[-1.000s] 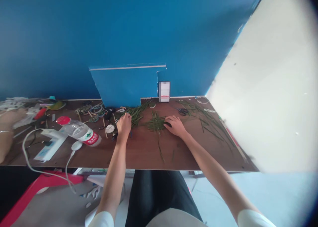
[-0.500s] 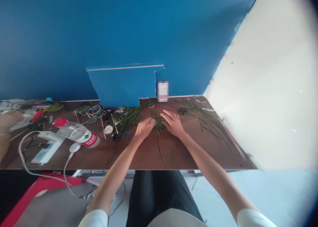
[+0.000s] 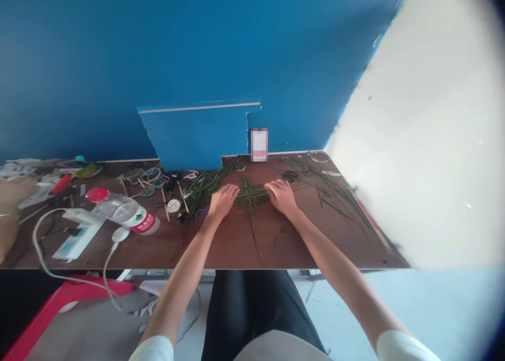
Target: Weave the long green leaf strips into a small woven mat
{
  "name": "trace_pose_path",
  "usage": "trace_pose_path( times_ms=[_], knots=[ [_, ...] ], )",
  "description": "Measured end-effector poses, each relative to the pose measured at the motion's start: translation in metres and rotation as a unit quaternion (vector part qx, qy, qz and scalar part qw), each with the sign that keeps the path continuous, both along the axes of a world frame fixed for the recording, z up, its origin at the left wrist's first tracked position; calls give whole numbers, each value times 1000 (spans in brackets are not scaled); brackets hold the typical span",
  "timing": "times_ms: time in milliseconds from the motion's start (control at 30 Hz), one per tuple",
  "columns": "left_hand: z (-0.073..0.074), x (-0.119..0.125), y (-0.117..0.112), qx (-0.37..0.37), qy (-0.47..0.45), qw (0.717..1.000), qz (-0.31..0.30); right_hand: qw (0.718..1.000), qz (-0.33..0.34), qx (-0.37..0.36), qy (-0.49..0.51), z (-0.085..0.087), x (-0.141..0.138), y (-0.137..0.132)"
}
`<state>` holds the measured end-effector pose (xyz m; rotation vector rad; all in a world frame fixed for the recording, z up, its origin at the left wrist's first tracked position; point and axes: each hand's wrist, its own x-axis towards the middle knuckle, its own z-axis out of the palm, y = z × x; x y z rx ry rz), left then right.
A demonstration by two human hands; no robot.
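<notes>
A small mat of crossed green leaf strips (image 3: 250, 193) lies flat on the brown table (image 3: 232, 240), at its middle. My left hand (image 3: 223, 200) rests at the mat's left edge, fingers curled on the strips. At the mat's right edge sits my right hand (image 3: 281, 196), fingers down on the strips. Whether either hand pinches a strip is too small to tell. A loose heap of green strips (image 3: 205, 184) lies just left of the mat.
A lying water bottle (image 3: 123, 212) with a red cap, a white power strip (image 3: 74, 229) with cable, rings and sticks crowd the left. More strips (image 3: 331, 192) and scissors (image 3: 290, 176) lie right. Another person's arm (image 3: 8, 213) is at far left. A blue board (image 3: 197, 134) leans behind.
My left hand came from the loose heap on the left over to the mat. My right hand shifted slightly along the mat's right edge. Both now flank the mat.
</notes>
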<state>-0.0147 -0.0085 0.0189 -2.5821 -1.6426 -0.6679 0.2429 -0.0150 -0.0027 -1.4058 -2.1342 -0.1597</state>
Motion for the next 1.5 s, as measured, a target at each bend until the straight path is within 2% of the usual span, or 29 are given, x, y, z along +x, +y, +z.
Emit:
trace_pose_path(
  times_ms=[300, 533, 733, 967, 1167, 1500],
  knots=[
    [-3, -4, 2, -7, -42, 998, 38, 993, -82, 27, 74, -6, 2, 3],
    [-5, -6, 5, -13, -27, 990, 139, 982, -142, 37, 120, -11, 3, 4],
    [-5, -11, 6, 1, -33, 975, 221, 980, -148, 32, 130, -10, 3, 3],
    [-10, -18, 12, 42, -49, 955, 290, 979, -160, 25, 127, -9, 2, 3],
    [-7, -32, 15, 69, -66, 932, 350, 977, -166, 39, 128, -8, 2, 1],
    [-4, -33, 13, 64, -81, 929, 355, 975, -178, 36, 127, -9, 1, 2]
  ],
)
